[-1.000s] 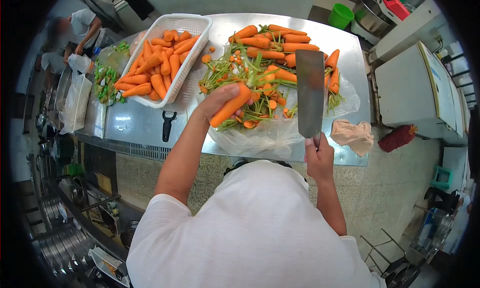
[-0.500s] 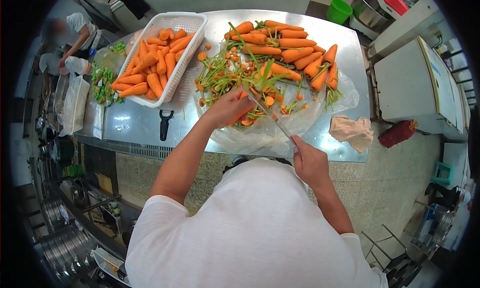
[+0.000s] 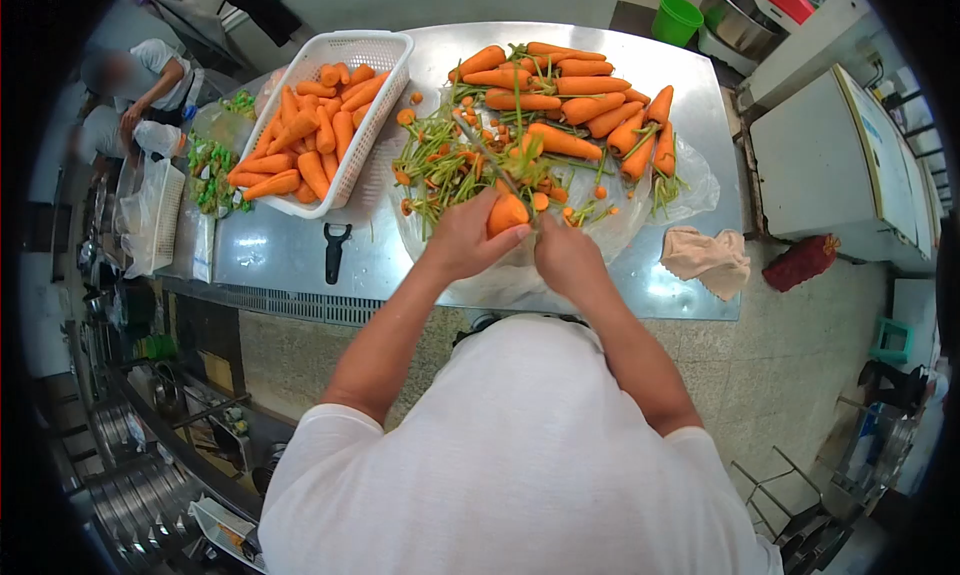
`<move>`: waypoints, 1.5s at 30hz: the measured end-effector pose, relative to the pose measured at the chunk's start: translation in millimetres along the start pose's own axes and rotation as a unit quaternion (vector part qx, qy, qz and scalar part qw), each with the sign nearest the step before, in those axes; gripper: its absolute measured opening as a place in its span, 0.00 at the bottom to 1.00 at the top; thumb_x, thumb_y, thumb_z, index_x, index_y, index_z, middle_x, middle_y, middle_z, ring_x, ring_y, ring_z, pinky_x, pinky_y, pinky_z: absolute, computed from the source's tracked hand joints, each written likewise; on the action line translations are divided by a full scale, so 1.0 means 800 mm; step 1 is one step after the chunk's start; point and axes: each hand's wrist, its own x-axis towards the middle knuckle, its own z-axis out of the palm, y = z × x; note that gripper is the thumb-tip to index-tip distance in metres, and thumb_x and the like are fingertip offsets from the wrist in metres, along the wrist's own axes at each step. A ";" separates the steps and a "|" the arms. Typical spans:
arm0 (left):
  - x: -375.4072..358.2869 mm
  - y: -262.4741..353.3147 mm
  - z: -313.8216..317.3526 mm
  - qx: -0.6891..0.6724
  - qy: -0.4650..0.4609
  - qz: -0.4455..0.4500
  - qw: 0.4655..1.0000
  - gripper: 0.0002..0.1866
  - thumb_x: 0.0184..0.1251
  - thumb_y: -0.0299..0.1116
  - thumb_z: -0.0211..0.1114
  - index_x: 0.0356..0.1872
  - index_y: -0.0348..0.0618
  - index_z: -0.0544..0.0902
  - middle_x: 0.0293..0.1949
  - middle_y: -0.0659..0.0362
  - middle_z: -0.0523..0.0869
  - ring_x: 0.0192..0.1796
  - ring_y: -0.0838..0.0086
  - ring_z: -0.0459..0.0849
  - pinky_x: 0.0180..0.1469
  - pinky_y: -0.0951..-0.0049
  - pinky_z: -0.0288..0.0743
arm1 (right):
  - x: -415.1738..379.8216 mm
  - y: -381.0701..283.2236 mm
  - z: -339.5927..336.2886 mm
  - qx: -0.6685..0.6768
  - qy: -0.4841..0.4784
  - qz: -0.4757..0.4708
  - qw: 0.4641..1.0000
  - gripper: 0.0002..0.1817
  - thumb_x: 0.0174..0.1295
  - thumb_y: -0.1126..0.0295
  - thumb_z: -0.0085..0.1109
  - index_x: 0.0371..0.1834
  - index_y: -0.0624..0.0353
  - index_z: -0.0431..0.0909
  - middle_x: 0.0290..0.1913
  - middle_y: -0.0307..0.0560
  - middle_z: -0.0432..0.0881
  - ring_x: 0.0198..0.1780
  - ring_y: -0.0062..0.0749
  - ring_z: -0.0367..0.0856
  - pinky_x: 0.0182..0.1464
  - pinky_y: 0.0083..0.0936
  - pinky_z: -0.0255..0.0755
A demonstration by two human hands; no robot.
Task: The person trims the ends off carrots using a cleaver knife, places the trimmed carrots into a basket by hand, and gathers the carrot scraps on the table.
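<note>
My left hand [image 3: 467, 237] is wrapped round an orange carrot [image 3: 508, 213], whose broad end faces up toward the knife. My right hand [image 3: 568, 253] grips a knife [image 3: 484, 151] by its handle, with the blade pointing up and left beside the carrot. Under and beyond the hands lies a pile of cut green stems [image 3: 435, 160] and small orange tops on clear plastic [image 3: 610, 230]. Behind it, several whole carrots [image 3: 592, 107] with green stems lie heaped. A white basket [image 3: 352, 165] at the left holds several trimmed carrots.
A black peeler [image 3: 335, 253] lies in front of the basket on the metal table [image 3: 270, 260]. At the table's right corner is a beige cloth [image 3: 704, 260]. Green-wrapped items [image 3: 208, 167] sit left of the basket. A person [image 3: 150, 80] is at the far left.
My left hand has moved down a little and the carrot in it now shows its broad end. My right hand has come up and left with the knife, close beside my left hand.
</note>
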 end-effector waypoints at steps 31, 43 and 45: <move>0.242 -0.019 0.068 0.280 -0.128 0.016 0.951 0.14 0.69 0.34 0.65 0.54 0.46 0.82 0.47 0.57 0.90 0.49 0.60 0.89 0.58 0.51 0.73 | -0.190 0.088 -0.036 0.497 0.206 0.256 0.803 0.13 0.72 0.75 0.52 0.57 0.64 0.73 0.28 0.37 0.73 0.20 0.17 0.69 0.22 0.19 0.67; 0.144 -0.030 -0.023 -0.650 0.034 -0.068 0.757 0.16 0.82 0.44 0.53 0.56 0.43 0.73 0.45 0.52 0.84 0.41 0.65 0.87 0.41 0.64 0.83 | -0.111 0.063 -0.062 0.380 0.138 0.141 0.904 0.16 0.71 0.73 0.55 0.59 0.65 0.76 0.29 0.44 0.83 0.21 0.26 0.77 0.29 0.26 0.74; 0.117 -0.042 -0.018 -0.577 -0.006 -0.132 0.806 0.20 0.81 0.50 0.54 0.56 0.41 0.76 0.39 0.55 0.84 0.34 0.67 0.86 0.37 0.68 0.82 | -0.103 0.056 -0.065 0.199 0.139 0.053 0.969 0.15 0.70 0.72 0.55 0.59 0.63 0.78 0.29 0.51 0.83 0.23 0.40 0.80 0.30 0.32 0.75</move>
